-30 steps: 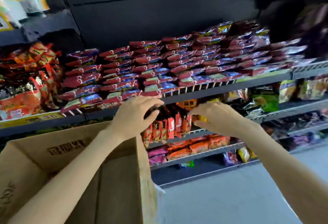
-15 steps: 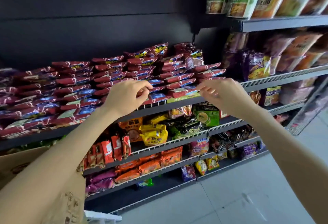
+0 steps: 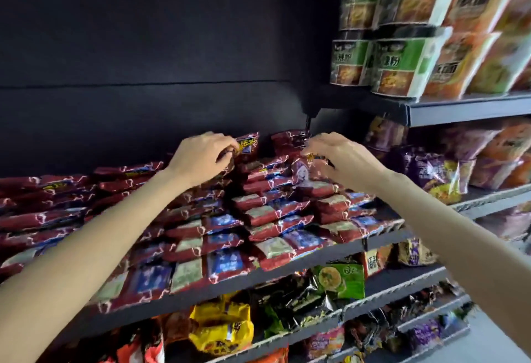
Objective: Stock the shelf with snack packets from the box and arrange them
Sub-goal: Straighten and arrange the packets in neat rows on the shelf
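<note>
The left hand [image 3: 201,158] pinches a red packet [image 3: 247,144] atop the stacked packets on the shelf [image 3: 290,266]. Just right of it, the right hand [image 3: 342,158], fingers curled, grips another packet [image 3: 304,170].

A dark, matte back wall [image 3: 149,46] rises behind tiered grey store shelving [image 3: 465,109] (several levels, stepping downward). A strip of pale floor [image 3: 500,345] shows at lower right. Lighting is dim.

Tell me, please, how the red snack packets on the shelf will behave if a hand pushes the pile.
The red snack packets look glossy, so probably slippery. Stacked in overlapping, sloping rows, the front ones may slide off the shelf. They seem flat, light and slightly floppy.
</note>
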The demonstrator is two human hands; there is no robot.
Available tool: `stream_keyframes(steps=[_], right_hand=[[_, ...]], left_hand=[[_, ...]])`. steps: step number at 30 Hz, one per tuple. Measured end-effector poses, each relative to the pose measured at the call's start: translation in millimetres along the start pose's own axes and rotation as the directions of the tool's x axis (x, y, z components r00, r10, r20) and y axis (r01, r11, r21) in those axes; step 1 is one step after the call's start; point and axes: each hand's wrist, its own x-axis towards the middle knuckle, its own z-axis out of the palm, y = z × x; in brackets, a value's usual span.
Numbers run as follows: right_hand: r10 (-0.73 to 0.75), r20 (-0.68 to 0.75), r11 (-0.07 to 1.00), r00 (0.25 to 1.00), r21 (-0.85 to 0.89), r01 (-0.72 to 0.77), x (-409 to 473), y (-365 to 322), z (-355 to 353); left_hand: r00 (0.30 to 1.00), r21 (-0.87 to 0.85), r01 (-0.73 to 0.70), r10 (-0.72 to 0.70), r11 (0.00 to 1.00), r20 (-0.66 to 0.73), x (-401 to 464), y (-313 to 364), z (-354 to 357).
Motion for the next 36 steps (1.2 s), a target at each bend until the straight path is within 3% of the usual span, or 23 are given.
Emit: stream_keyframes(steps=[4,8,15,20,27,33,36], right_hand=[[0.057,0.067,0.99,0.996,-0.13,-0.048,62,47,22],[0.191,0.127,0.979,0.973,-0.089,-0.181,113,80,48],[0.037,0.217,0.979,0.975,-0.203,0.009,171,108,95],[0.042,0.153,0.922,0.987,-0.386,0.021,191,108,109],[0.094,0.303,0.975,0.948,-0.223,-0.025,197,128,107],[-0.088,0.325,0.976,0.942,-0.159,0.146,189,139,109],[-0.111,0.442,0.992,0.89,-0.007,0.127,183,144,107]], left_hand=[[0.973,0.022,0.108,-0.111,0.994,0.205,53,-34,35],[0.944,0.049,0.144,-0.152,0.988,0.291,85,-43,60],[0.923,0.088,0.141,-0.163,0.986,0.348,104,-45,93],[0.94,0.1,0.099,-0.126,0.99,0.316,107,-53,99],[0.937,0.0,0.188,-0.179,0.982,0.302,128,-50,113],[0.943,-0.041,0.188,-0.169,0.981,0.288,134,-41,118],[0.9,-0.078,0.182,-0.134,0.98,0.414,134,-44,119]])
